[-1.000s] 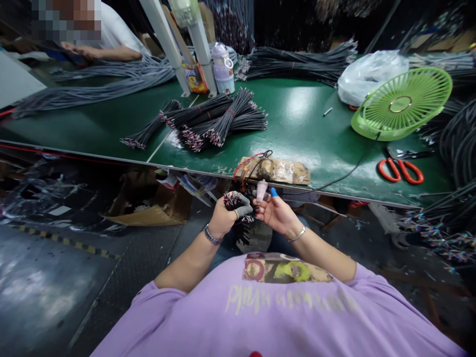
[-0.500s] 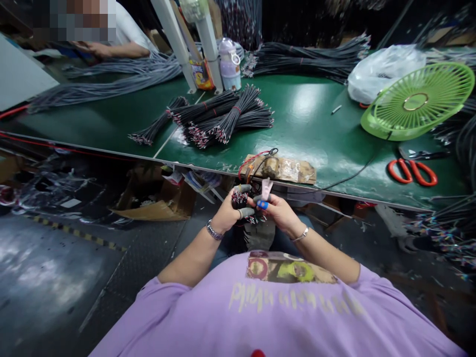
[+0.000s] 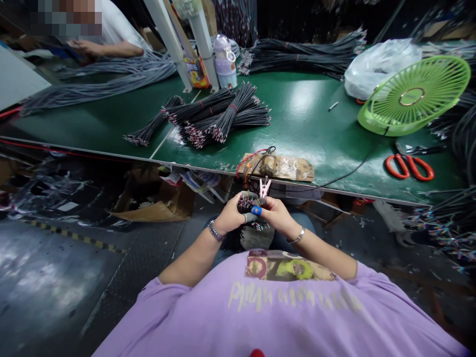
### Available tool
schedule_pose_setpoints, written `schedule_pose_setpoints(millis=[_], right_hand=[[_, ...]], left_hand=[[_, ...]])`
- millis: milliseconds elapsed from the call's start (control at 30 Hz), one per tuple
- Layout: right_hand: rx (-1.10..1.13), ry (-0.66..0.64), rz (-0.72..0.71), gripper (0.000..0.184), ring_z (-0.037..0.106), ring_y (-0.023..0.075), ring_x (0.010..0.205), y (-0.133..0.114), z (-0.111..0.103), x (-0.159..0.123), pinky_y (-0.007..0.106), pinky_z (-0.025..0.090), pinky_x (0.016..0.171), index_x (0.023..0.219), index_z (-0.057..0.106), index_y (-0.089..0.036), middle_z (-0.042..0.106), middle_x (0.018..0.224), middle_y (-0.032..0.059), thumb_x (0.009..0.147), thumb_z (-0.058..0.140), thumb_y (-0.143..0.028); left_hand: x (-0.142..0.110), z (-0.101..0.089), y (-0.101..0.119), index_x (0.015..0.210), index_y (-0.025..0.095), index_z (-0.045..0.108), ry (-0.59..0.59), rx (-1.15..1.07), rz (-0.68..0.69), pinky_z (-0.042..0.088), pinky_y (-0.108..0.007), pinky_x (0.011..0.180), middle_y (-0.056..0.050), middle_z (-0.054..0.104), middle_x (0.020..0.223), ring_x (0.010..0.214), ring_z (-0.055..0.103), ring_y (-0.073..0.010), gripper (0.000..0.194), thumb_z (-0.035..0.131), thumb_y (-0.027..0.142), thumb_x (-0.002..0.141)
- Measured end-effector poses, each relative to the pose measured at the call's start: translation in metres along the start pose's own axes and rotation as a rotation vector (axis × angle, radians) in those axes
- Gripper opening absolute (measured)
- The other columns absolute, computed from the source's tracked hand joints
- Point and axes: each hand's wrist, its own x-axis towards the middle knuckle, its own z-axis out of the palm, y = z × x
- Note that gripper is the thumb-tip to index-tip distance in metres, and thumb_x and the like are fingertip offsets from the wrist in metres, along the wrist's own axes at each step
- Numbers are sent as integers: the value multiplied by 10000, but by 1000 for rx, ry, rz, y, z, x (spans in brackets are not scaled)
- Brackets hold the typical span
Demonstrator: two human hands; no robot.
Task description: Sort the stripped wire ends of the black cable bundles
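Note:
My left hand (image 3: pixel 229 214) is wrapped round a bundle of thin black cables (image 3: pixel 245 202), its stripped red and white ends facing up. Grey covers sit on some of its fingertips. My right hand (image 3: pixel 278 215), a blue band on its thumb, is closed at the right side of the same bundle, its fingertips pressed against the wire ends. Just above those fingers is a pink clothespin (image 3: pixel 265 188); whether they touch it I cannot tell. More wire ends hang below the hands, over my lap.
A wooden block (image 3: pixel 293 168) with red and black leads lies at the edge of the green bench (image 3: pixel 297 129). Tied cable bundles (image 3: pixel 219 114) lie behind it. At right are red-handled scissors (image 3: pixel 409 166), a green fan (image 3: pixel 412 96) and a plastic bag (image 3: pixel 379 67). A co-worker's arm (image 3: pixel 115 49) shows back left.
My right hand has moved left, against the bundle, and its thumb now lies across toward the wire ends. The clothespin now shows its two legs spread. The whole view has shifted slightly.

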Motion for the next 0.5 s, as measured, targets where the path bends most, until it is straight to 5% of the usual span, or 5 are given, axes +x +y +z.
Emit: schedule_pose_setpoints(millis=[233, 500], right_hand=[[40, 107, -68, 215, 571, 137, 678, 3, -4, -9, 277, 467, 699, 770, 650, -202, 655, 708, -4, 669, 755, -361], [89, 143, -10, 231, 518, 108, 634, 9, -10, -10, 242, 418, 619, 768, 664, -181, 640, 705, -13, 625, 785, -316]], left_hand=[[1, 7, 10, 825, 120, 639, -6, -97, -65, 495, -260, 688, -19, 652, 744, 675, 589, -128, 312, 797, 281, 609], [-2, 13, 6, 706, 122, 635, 10, -83, -97, 469, -236, 607, -2, 637, 663, 599, 556, -110, 272, 764, 353, 644]])
